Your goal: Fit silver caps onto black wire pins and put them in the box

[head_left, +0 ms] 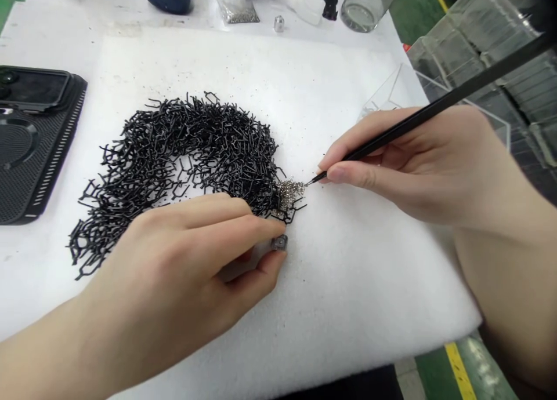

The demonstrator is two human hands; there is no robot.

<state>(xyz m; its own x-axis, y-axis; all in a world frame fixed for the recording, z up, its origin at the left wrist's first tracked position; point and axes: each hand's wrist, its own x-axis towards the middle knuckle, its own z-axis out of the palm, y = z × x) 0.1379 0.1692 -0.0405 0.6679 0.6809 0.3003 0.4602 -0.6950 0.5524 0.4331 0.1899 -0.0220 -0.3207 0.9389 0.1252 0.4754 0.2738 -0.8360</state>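
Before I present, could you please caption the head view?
Left hand pinches translucent block; right hand points fine-tipped tool at silvery granules.

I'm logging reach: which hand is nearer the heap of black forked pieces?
Left: the left hand is at the near edge of the heap; the right hand is apart, to its right.

Left hand (pixel 191 249): I see its back facing up, knuckles bent, left thumb (pixel 267 271) and left index finger (pixel 256 229) set in a pinch, tips slightly apart, aimed toward the person's right. Other digits curl, partly hidden. Left forearm (pixel 65 348) slants up from the lower left, wrist nearly straight. Right hand (pixel 409 156): thumb side up, pen-style grip, right thumb (pixel 350 173) and right index finger (pixel 348 145) pressed in, remaining digits tucked under, shaded. Right forearm (pixel 509 261) drops along the right edge. 2 hands near, not touching.
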